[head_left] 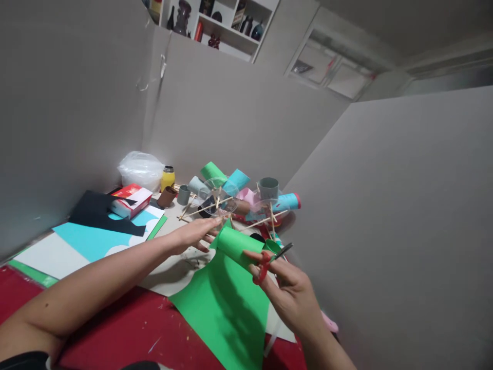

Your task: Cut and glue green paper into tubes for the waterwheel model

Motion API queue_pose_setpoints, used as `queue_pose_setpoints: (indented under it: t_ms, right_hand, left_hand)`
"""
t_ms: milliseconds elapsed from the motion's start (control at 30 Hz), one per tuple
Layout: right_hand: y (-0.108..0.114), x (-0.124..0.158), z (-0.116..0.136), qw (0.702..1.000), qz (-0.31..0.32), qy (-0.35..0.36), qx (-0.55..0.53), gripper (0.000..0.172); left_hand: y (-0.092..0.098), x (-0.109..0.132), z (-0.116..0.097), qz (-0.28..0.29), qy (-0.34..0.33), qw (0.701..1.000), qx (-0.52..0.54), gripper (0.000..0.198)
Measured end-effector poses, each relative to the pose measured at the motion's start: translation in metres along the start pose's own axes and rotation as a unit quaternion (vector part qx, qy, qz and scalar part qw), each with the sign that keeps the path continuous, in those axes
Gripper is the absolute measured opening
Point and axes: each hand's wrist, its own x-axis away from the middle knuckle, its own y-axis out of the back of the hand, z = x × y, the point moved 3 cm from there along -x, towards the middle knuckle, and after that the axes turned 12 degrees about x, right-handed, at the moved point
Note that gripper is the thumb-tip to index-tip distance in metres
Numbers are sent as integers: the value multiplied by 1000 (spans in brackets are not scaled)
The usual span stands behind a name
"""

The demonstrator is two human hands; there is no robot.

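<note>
A sheet of green paper (234,308) hangs over the near side of the table, its upper end curled into a roll. My right hand (290,290) holds red-handled scissors (263,268), their dark blades pointing up and away to the right, while its fingertips touch the curled part. At the roll's left end is my left hand (196,234), fingers stretched out and apart; whether they touch the paper I cannot tell. Just beyond stand stick frames (206,208) with clear plastic discs (215,192) and coloured paper tubes (235,181).
Coloured sheets (87,241), black cut paper (96,213) and a red-and-white box (131,199) lie to the left. Behind them are a clear plastic bag (140,169) and a yellow bottle (168,178). Grey walls bound the red table (127,329) at the back and right.
</note>
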Motion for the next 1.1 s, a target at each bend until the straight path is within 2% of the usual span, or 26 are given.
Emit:
queue_pose_setpoints:
  t_ms: [100,200,300,433,667,900,1000,1100]
  right_hand:
    - [-2,-13,14,997,47,54,-4,20]
    - [-6,-27,24,991,89,100,-12,20]
    - [-9,-41,29,985,117,124,-22,18]
    - [-11,-56,34,982,131,136,-28,18]
    - [-10,-68,31,985,100,128,-57,23]
    - [-9,-69,25,986,82,105,-96,22]
    - [0,-64,24,990,44,76,-107,21]
    - [13,-52,16,989,-23,-2,-145,25]
  left_hand:
    - [4,0,-1,27,30,999,-9,71]
    - [8,3,-8,34,24,999,-25,67]
    - [10,7,-17,66,12,997,-34,60]
    - [14,8,-24,95,13,995,28,58]
    - [20,-6,-6,60,40,987,145,43]
    - [11,-16,19,36,71,980,184,23]
    - [13,-16,18,11,66,977,202,19]
    - [22,-16,7,-26,54,974,219,15]
